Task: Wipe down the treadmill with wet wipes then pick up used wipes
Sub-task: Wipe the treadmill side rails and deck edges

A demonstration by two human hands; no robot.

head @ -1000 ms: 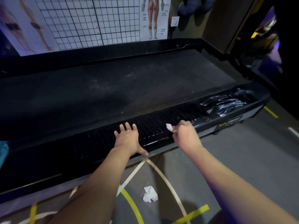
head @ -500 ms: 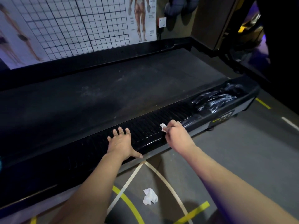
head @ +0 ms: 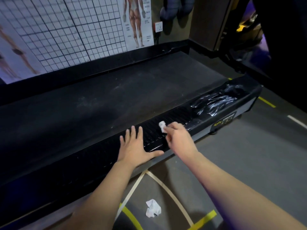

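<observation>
Two wipes are in play: a small white scrunched wet wipe [head: 162, 126] pinched in the fingertips of the right hand [head: 178, 140], pressed onto the ribbed black side rail [head: 154, 135] of the long black treadmill [head: 116, 100], and a crumpled white used wipe [head: 153, 210] lying on the grey floor [head: 249, 163] well below and behind both hands, near the yellow painted lines. Compared with a second ago the right hand has slid its wipe a touch toward the belt side of the rail while the view has swung closer, so by my reading the scrubbing stroke is carrying on along this same stretch, with plenty of rail still to cover. Left hand [head: 135, 145] is spread flat, fingers open and holding nothing, palm braced on the rail just to the left of the wiping hand, thumb hooked over the near edge. Long axis of the treadmill runs from lower left to upper right, the rail's far end beyond the right hand glinting with shiny wrinkled plastic film [head: 214, 103]. Past the belt, beyond both hands, hangs a white gridded posture chart [head: 74, 30] on the wall. Floor pickup looks not yet done.
</observation>
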